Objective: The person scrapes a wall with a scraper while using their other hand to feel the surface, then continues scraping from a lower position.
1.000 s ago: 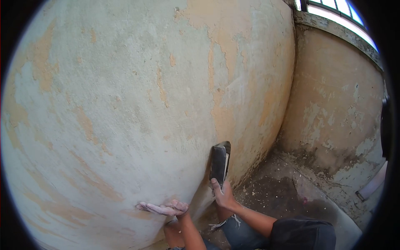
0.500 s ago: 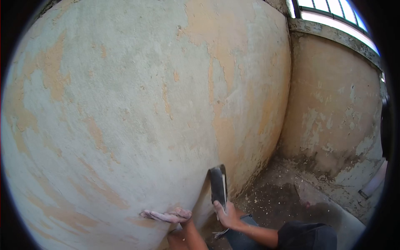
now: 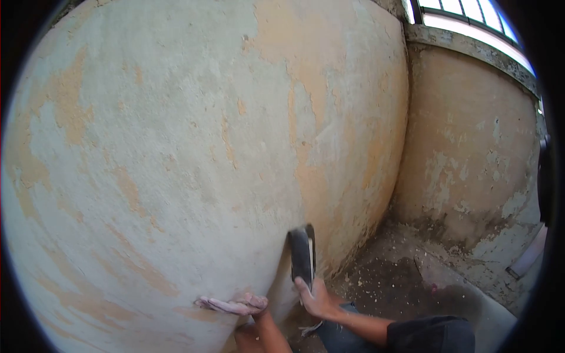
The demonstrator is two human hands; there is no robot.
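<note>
My right hand [image 3: 316, 299] is closed around the lower end of a long, dark sanding block [image 3: 300, 253]. The block stands nearly upright against the peeling wall [image 3: 194, 176], a pale strip showing along its right side. To the left, my left hand [image 3: 235, 305] lies by the wall's lower part with its fingers stretched out, coated in whitish dust and holding nothing. Pale grey paint covers much of the wall, with orange-tan patches where it has flaked. Whether the block's whole face touches the wall is hidden.
A second stained wall [image 3: 471, 135] meets this one at a corner on the right, below a barred window [image 3: 465, 12]. Paint flakes litter the dark floor [image 3: 382, 276]. A pale bar-shaped object [image 3: 527, 253] leans at the far right.
My right hand and the sanding block have moved slightly up and left along the wall. My left hand stays nearly in place. The view has shifted a little.
</note>
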